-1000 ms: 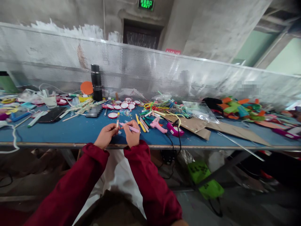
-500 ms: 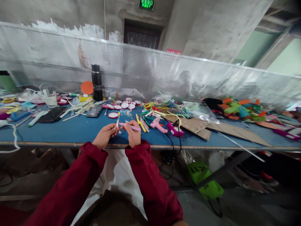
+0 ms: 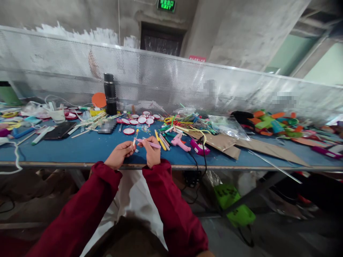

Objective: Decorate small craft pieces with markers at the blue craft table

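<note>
My left hand [image 3: 119, 154] pinches a small flat stick [image 3: 137, 133], pale with a yellow upper part, and holds it almost upright above the table's front. Closed around a light purple marker [image 3: 154, 145], my right hand [image 3: 152, 154] is just to the right of it. The marker's tip points left at the stick; whether they touch I cannot tell. Behind the hands lies a round white lid-like piece with a red rim [image 3: 129, 131]. Yellow and grey markers [image 3: 160, 141] rest to the right of my right hand, beside a pink glue gun [image 3: 181, 142].
A black bottle [image 3: 109, 93] stands at the back. Dark phone [image 3: 59, 130], white cup [image 3: 57, 115] and loose sticks are on the left. Rightward lie a purple device [image 3: 200, 147], a tangle of colored cords [image 3: 197, 123] and cardboard sheets [image 3: 273, 151]. A perforated metal screen [image 3: 171, 78] borders the table.
The stick in my left hand has tipped slightly to the right and its top sits a little lower. My right hand keeps the marker in nearly the same place.
</note>
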{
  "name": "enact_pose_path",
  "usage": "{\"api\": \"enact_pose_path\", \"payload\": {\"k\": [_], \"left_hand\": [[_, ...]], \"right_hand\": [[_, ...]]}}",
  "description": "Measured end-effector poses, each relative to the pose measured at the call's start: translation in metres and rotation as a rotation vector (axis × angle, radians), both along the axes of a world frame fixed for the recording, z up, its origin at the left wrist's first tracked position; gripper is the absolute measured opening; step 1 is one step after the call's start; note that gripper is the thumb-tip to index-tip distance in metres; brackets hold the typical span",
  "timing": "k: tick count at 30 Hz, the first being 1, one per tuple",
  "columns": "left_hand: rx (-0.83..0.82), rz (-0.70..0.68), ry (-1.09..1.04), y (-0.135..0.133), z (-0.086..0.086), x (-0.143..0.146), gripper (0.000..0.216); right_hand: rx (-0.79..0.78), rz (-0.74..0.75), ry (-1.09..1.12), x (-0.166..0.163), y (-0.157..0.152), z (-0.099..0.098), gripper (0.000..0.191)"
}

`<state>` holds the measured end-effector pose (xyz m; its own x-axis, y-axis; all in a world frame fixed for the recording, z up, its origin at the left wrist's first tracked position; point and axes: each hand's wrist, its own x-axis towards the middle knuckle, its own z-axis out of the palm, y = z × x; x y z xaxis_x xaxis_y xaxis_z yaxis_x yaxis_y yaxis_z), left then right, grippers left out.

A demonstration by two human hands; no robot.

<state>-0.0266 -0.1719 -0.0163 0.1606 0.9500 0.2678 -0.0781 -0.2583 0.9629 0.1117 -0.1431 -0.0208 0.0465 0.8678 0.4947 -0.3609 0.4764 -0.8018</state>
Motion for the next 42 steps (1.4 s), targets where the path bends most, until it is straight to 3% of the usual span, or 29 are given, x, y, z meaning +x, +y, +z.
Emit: {"api": "enact_pose_path", "payload": {"k": [19, 32, 42], "left_hand": [[0.009, 0.039, -0.044, 0.0003, -0.0016, -0.0002, 0.026], [0.029, 0.092, 0.066, -0.0005, -0.0013, 0.0031, 0.025], [0.068, 0.147, 0.150, -0.0020, 0.0005, 0.0050, 0.028]], "right_hand": [[0.030, -0.062, -0.023, 0.0026, -0.0016, 0.0014, 0.020], [0.024, -0.055, -0.039, 0.0015, 0.0009, -0.0010, 0.020], [0.026, -0.148, -0.034, 0.0014, -0.0025, 0.0047, 0.017]]}}
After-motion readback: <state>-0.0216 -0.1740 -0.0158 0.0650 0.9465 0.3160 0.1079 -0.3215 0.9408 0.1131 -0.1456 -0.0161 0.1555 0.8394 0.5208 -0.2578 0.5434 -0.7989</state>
